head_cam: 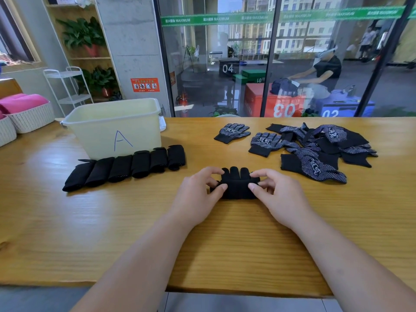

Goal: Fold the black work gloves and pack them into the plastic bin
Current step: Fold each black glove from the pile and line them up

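Black glove (237, 186) half-folded, fingertips poking out; left hand (198, 190), right hand (278, 195) pinch its ends

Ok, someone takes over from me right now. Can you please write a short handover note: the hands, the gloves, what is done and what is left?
Left hand and right hand: both pinch the half-folded glove on the table.
Done: six folded bundles lie in a row in front of the plastic bin; none can be seen inside it.
Left: finish this fold, fold the loose gloves on the right, then pack everything into the bin.
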{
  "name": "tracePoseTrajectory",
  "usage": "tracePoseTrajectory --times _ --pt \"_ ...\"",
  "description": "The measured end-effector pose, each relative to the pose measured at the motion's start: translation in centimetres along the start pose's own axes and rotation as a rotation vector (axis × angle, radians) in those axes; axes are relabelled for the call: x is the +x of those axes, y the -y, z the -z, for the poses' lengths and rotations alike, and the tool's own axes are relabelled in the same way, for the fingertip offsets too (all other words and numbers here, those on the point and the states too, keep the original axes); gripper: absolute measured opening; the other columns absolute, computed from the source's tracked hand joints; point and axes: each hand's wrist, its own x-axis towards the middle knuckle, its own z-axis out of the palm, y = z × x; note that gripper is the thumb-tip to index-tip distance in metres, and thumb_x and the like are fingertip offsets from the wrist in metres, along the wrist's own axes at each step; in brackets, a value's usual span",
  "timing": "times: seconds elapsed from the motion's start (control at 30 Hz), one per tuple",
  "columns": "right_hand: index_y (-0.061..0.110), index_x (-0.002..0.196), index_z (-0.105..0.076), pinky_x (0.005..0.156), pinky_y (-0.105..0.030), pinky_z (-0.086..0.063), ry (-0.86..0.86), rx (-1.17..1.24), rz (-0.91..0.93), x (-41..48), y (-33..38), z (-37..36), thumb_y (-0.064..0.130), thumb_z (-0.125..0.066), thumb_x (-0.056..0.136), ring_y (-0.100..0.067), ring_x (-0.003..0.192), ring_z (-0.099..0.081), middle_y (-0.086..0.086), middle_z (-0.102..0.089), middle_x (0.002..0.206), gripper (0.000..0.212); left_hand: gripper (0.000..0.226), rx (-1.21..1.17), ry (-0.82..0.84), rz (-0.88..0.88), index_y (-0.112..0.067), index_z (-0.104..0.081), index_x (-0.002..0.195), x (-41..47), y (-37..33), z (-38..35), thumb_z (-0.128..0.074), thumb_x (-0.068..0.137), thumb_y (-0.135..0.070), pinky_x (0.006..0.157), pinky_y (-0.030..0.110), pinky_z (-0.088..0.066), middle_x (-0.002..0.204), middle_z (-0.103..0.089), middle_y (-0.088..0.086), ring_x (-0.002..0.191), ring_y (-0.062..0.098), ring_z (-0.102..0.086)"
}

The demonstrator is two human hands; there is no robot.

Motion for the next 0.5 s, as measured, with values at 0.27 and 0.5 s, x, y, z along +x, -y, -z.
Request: tracePoseTrajectory --times 0.27,0.5 --pt "0.039 0.105 -0.077 0.068 -0.031 -0.047 -0.143 -0.390 0.271 -0.1 0.8 -0.6 0.030 -0.075 0.095 -0.005 0.088 -0.055 0.020 -0.055 0.105 0.014 0.018 0.250 -0.105 -0.173 -0.038 -0.073 0.116 0.9 0.6 -1.1 -0.069 0.101 -0.029 0.087 0.032 -0.051 0.114 -0.058 -0.020 0.102 0.010 -0.058" --pt "0.037 0.117 -0.079 0.077 -0.029 -0.050 -0.062 -0.611 0.254 -0.7 1.8 -0.7 0.027 -0.055 0.099 -0.008 0.107 -0.052 0.028 -0.070 0.122 0.032 0.031 0.405 -0.036 -0.241 -0.029 -0.076 0.127 0.6 0.4 -0.9 -0.053 0.106 -0.028 0.095 0.037 -0.050 0.125 -0.068 -0.018 0.111 0.014 -0.058"
